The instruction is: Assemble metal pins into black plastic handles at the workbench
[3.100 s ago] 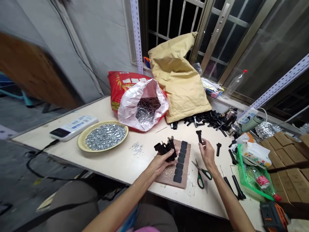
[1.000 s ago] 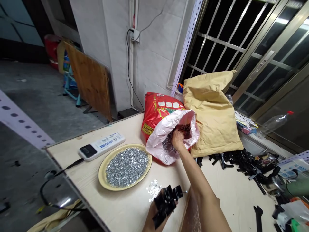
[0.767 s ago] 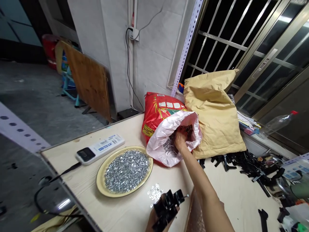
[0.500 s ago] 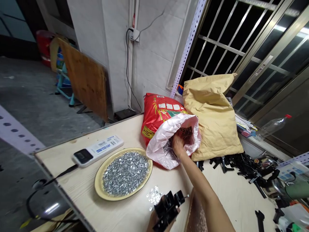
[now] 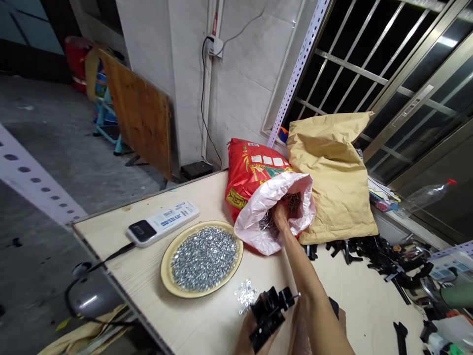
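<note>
My left hand (image 5: 247, 331), low in the view, is closed around several black plastic parts (image 5: 269, 315). A thin metal pin or screw sticks out of the right end of these parts. My right hand (image 5: 281, 216) reaches through the folded-back white mouth of a red woven bag (image 5: 247, 170). Many thin metal pieces, like long screws or nails (image 5: 294, 203), lie inside around it. Its fingers are sunk among them and hidden. Left of my forearms, a cream oval plate (image 5: 167, 280) is heaped with small silver washers (image 5: 205, 259). Some loose washers (image 5: 247, 295) lie on the table beside it.
A tan paper sack (image 5: 332, 187) leans behind the red bag. Black plastic parts (image 5: 369, 251) are piled at the right. A white device with a dark screen (image 5: 164, 224) and cable lies near the table's (image 5: 121, 276) left edge. A plastic bottle (image 5: 424, 199) rests by the window.
The whole scene has shifted slightly right as the head view turned. My right hand stays in the bag, and my left hand still holds the black parts.
</note>
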Demonstrator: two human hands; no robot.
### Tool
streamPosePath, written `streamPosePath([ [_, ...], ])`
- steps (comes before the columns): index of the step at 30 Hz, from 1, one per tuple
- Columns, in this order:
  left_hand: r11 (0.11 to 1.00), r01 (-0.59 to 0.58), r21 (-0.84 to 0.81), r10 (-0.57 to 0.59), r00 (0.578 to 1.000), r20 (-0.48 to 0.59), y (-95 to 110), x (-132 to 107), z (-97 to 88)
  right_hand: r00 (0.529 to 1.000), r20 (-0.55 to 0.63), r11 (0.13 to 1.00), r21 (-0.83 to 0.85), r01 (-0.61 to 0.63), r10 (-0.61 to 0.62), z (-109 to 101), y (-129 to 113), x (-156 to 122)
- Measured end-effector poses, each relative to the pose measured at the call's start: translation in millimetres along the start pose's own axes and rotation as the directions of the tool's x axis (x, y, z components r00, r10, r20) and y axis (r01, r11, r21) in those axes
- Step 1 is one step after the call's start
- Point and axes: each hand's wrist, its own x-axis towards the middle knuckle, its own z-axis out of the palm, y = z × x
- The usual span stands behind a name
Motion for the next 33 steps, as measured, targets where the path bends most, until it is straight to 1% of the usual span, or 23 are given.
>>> streamPosePath([
  [3,1.0,-0.025,0.005,0.025,0.998,0.056,5,4,3.0,1.0,-0.003,1.0,0.002,-0.003,0.003,-17,-10,-14],
  [5,0.997,-0.081,0.013,0.08,0.993,0.084,10,8,4.8,1.0,-0.009,1.0,0.01,0.01,-0.01,-27,-19,-27],
  [8,0.989,-0.146,0.027,0.144,0.987,0.067,15,14,6.0,0.999,-0.034,1.0,0.019,0.019,-0.018,-37,-33,-42],
  [12,0.984,-0.168,0.06,0.166,0.985,0.037,21,15,4.5,0.998,-0.052,0.998,0.05,0.033,-0.03,-52,-46,-59],
  [16,0.976,-0.207,0.068,0.207,0.978,0.009,26,14,3.8,0.997,-0.07,0.995,0.092,0.048,-0.041,-82,-40,-88],
  [18,0.978,-0.19,0.085,0.192,0.981,-0.012,28,14,4.0,0.994,-0.066,0.985,0.14,0.097,-0.089,-96,-33,-109],
  [20,0.983,-0.157,0.092,0.16,0.987,-0.021,30,15,3.8,0.989,-0.05,0.971,0.188,0.148,-0.141,-106,-27,-131],
  [24,0.985,-0.136,0.107,0.139,0.99,-0.022,32,17,2.5,0.986,-0.013,0.96,0.223,0.167,-0.168,-112,-21,-165],
  [27,0.979,-0.156,0.128,0.162,0.986,-0.032,32,19,1.2,0.977,0.026,0.948,0.251,0.197,-0.21,-113,-18,-178],
  [29,0.976,-0.166,0.143,0.173,0.984,-0.037,32,20,0.7,0.965,0.077,0.942,0.249,0.224,-0.25,-115,-17,-182],
  [31,0.974,-0.161,0.158,0.168,0.985,-0.036,32,21,0.7,0.954,0.131,0.948,0.206,0.242,-0.271,-119,-17,-186],
  [33,0.973,-0.156,0.167,0.164,0.986,-0.031,31,21,1.0,0.954,0.16,0.965,0.118,0.236,-0.253,-124,-18,-191],
])
